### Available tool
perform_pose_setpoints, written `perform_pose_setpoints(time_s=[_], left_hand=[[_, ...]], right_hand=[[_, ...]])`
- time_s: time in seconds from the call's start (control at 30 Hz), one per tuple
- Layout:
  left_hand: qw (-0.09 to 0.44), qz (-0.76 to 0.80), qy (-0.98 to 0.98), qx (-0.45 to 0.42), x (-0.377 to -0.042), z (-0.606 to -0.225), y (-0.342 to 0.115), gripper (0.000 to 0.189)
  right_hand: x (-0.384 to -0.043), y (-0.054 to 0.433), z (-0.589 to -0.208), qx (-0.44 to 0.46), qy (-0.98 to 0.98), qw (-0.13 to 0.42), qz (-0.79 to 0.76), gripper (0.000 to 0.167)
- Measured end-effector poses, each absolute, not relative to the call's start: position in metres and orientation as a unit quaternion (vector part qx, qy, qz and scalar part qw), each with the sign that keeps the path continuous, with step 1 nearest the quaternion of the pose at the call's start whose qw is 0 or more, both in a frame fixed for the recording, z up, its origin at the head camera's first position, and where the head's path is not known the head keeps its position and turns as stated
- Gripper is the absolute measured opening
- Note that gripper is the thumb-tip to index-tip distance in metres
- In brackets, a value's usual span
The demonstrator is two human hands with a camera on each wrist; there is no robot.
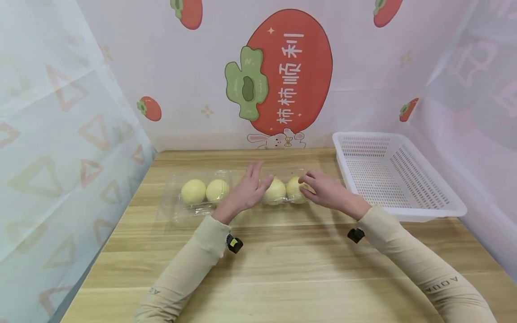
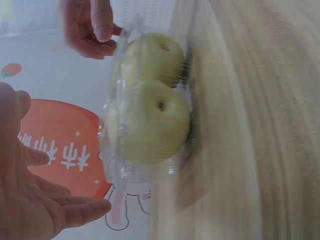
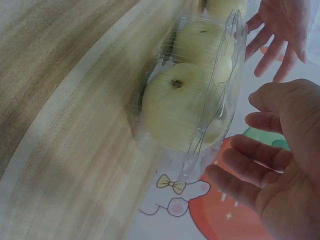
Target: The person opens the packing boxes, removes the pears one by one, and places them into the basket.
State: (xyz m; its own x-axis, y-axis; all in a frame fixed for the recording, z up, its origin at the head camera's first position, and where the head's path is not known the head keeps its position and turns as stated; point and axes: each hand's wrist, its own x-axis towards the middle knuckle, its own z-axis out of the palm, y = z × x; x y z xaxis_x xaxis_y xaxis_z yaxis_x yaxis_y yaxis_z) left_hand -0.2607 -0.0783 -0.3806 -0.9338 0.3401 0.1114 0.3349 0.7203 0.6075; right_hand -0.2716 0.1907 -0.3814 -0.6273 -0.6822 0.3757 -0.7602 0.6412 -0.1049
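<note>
While near packaged fruit, both hands loose.

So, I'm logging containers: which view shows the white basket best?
The head view: the white basket shows almost whole, rim and slots included. The left wrist view catches only a slotted strip; the right wrist view, none.

On the table before you, a left box and a right box hold fruit. Your left hand and right hand flank the right box. Farther right stands a basket; a sheet hangs behind.
</note>
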Motion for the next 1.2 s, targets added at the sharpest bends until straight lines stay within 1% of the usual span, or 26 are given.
perform_pose_setpoints(time_s=[0.13,0.37,0.7,0.8,0.93,1.1,1.2], left_hand=[[0.016,0.328,0.930,0.168,-0.260,-0.391,-0.075,0.083],[0.012,0.331,0.930,0.158,-0.260,-0.403,-0.072,0.083],[0.047,0.335,0.928,0.156,-0.258,-0.413,-0.068,0.091],[0.050,0.336,0.928,0.154,-0.257,-0.416,-0.068,0.093],[0.045,0.332,0.930,0.154,-0.257,-0.421,-0.066,0.094],[0.041,0.323,0.933,0.153,-0.256,-0.425,-0.065,0.092],[0.042,0.330,0.931,0.152,-0.255,-0.426,-0.065,0.093]], right_hand=[[-0.271,0.190,-0.384,0.414,-0.887,0.152,0.136,0.023],[-0.273,0.188,-0.385,0.415,-0.894,0.113,0.127,0.030],[-0.272,0.189,-0.386,0.420,-0.895,0.113,0.097,0.035],[-0.271,0.190,-0.387,0.421,-0.896,0.109,0.091,0.035],[-0.271,0.190,-0.388,0.420,-0.897,0.110,0.085,0.033],[-0.270,0.191,-0.388,0.429,-0.892,0.115,0.082,0.023],[-0.269,0.191,-0.388,0.439,-0.887,0.120,0.076,0.020]])
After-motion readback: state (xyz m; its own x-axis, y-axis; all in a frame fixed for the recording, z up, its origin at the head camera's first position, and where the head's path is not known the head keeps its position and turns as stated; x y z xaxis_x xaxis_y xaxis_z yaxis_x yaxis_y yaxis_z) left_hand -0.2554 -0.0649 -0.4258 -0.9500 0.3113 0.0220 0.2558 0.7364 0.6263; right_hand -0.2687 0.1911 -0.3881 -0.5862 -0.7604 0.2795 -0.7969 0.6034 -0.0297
